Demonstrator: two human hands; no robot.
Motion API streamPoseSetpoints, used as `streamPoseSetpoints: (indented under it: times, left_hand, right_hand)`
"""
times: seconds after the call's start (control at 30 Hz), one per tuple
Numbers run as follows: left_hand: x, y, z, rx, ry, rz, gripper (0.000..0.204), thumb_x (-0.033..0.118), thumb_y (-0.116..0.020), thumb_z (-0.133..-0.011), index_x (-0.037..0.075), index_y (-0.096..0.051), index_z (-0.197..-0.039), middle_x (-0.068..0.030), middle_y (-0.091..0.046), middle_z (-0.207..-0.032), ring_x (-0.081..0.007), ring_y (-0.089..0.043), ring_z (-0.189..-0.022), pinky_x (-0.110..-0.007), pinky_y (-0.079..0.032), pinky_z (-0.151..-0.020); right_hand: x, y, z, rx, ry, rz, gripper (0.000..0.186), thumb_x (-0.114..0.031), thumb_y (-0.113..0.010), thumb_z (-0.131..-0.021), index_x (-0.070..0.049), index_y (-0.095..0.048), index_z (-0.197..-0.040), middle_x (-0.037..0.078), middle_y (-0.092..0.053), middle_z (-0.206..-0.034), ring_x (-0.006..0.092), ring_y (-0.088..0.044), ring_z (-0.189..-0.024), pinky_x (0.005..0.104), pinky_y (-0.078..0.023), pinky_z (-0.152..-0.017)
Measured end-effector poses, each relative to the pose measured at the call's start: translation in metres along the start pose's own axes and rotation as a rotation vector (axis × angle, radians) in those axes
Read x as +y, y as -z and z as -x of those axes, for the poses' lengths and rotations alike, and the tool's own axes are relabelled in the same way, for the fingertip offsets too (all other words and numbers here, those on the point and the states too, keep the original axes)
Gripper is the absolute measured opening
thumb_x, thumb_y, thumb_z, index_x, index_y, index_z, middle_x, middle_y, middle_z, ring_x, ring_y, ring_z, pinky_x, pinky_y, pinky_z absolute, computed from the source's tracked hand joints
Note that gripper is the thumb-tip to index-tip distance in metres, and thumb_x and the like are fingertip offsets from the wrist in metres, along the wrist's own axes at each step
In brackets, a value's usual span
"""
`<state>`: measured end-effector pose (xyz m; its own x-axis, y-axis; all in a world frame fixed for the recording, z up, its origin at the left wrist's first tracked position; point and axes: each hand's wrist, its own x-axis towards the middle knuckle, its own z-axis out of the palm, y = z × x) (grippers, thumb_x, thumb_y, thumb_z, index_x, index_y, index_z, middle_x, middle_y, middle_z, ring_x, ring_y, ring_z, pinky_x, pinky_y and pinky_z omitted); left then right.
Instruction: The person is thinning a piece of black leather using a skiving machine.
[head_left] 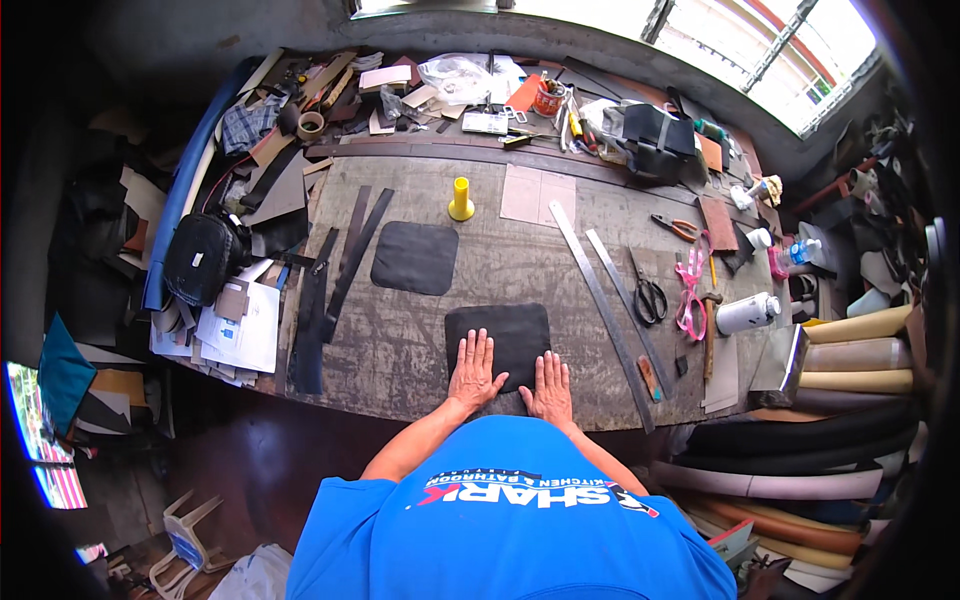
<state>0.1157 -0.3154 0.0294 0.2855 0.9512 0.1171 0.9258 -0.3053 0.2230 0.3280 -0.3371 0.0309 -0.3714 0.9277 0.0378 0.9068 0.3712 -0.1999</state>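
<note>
My left hand lies palm-down on the lower left part of a black rounded square piece, which looks like leather, with its fingers stretched out. My right hand rests flat at the piece's lower right edge, fingers extended. A smaller black rounded square lies above and left of my hands, near a yellow upright cylinder. Long dark strips are at the left. Two metal rulers lie to the right of my hands, beside black scissors and pink scissors.
The worn worktable has piles of scraps, tools and bags along its back and left, including a black pouch. A white bottle, pliers and a hammer sit at the right. Rolls of material are stacked beyond.
</note>
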Motion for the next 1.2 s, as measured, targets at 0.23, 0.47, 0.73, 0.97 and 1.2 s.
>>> streamPoseSetpoints:
  times: [0.23, 0.47, 0.73, 0.97, 1.2]
  left_hand:
    - [-0.019, 0.006, -0.006, 0.027, 0.202, 0.089, 0.083, 0.051, -0.05, -0.094, -0.006, -0.027, -0.149, -0.0216, -0.018, -0.16, -0.0378, -0.011, -0.15, -0.052, -0.008, -0.121]
    - [-0.041, 0.007, -0.007, 0.085, 0.277, 0.022, 0.077, 0.045, -0.05, -0.096, -0.004, -0.026, -0.151, -0.0186, -0.016, -0.161, -0.037, -0.011, -0.149, -0.052, -0.009, -0.121]
    - [-0.039, 0.014, -0.01, 0.06, 0.284, 0.016, 0.077, 0.045, -0.052, -0.094, -0.004, -0.03, -0.149, -0.0189, -0.017, -0.161, -0.0373, -0.012, -0.149, -0.052, -0.01, -0.121]
    - [-0.039, 0.018, -0.01, 0.059, 0.3, 0.044, 0.077, 0.042, -0.053, -0.093, -0.003, -0.028, -0.15, -0.0181, -0.019, -0.16, -0.0369, -0.014, -0.149, -0.052, -0.011, -0.121]
    - [-0.039, 0.019, -0.012, 0.071, 0.298, 0.045, 0.076, 0.041, -0.053, -0.092, -0.003, -0.029, -0.15, -0.0176, -0.02, -0.16, -0.0369, -0.016, -0.149, -0.052, -0.012, -0.121]
  right_hand:
    - [0.0, 0.001, 0.0, 0.069, -0.001, -0.075, 0.075, -0.043, -0.056, -0.094, 0.002, -0.03, -0.149, 0.022, -0.027, -0.157, 0.0377, -0.021, -0.147, 0.0496, -0.016, -0.119]
    - [0.04, 0.012, -0.022, 0.241, -0.179, -0.099, 0.05, -0.03, -0.06, -0.094, -0.004, -0.052, -0.136, 0.021, -0.044, -0.145, 0.0405, -0.037, -0.138, 0.0512, -0.03, -0.111]
    - [0.132, 0.021, -0.08, 0.333, -0.425, 0.061, 0.044, -0.024, -0.062, -0.092, -0.006, -0.054, -0.131, 0.015, -0.05, -0.131, 0.0354, -0.046, -0.123, 0.0491, -0.038, -0.101]
    - [0.148, 0.025, -0.098, 0.299, -0.513, 0.094, 0.035, -0.022, -0.062, -0.092, -0.011, -0.057, -0.124, 0.01, -0.053, -0.113, 0.0315, -0.051, -0.108, 0.0469, -0.043, -0.089]
    - [0.154, 0.021, -0.104, 0.339, -0.565, 0.156, 0.033, -0.021, -0.06, -0.093, -0.013, -0.058, -0.124, 0.009, -0.052, -0.114, 0.0312, -0.05, -0.107, 0.0466, -0.043, -0.088]
